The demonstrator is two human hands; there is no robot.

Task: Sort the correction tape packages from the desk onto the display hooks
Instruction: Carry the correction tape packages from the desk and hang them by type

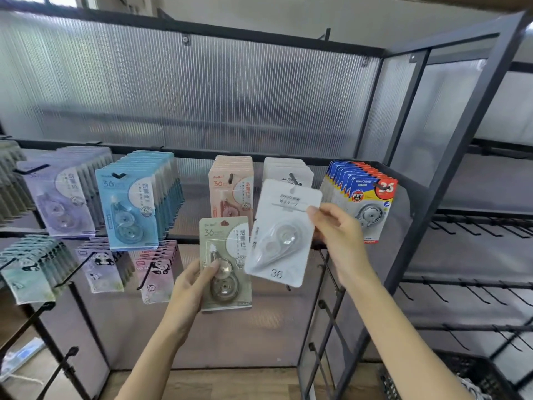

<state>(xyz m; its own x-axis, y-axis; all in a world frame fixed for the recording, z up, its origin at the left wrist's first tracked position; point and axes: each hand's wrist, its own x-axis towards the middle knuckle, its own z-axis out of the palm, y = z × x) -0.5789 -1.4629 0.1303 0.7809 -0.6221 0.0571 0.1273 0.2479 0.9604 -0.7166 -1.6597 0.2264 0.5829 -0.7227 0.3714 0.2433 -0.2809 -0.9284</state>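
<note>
My right hand (339,241) pinches a white correction tape package (284,232) by its right edge, tilted, with its hanging hole right at the tip of a black hook (294,179) that carries a stack of matching white packages (287,168). My left hand (191,284) grips a green correction tape package (226,262), upright, thumb on its front, just left of and partly behind the white one. A pink stack (230,186) hangs directly above the green package.
Purple (57,197), blue (135,203) and blue-red (363,194) stacks hang on the same rail. Panda-printed packs (101,267) hang on a lower row at left. Bare black hooks (467,229) fill the rack at right. A wooden floor (230,382) lies below.
</note>
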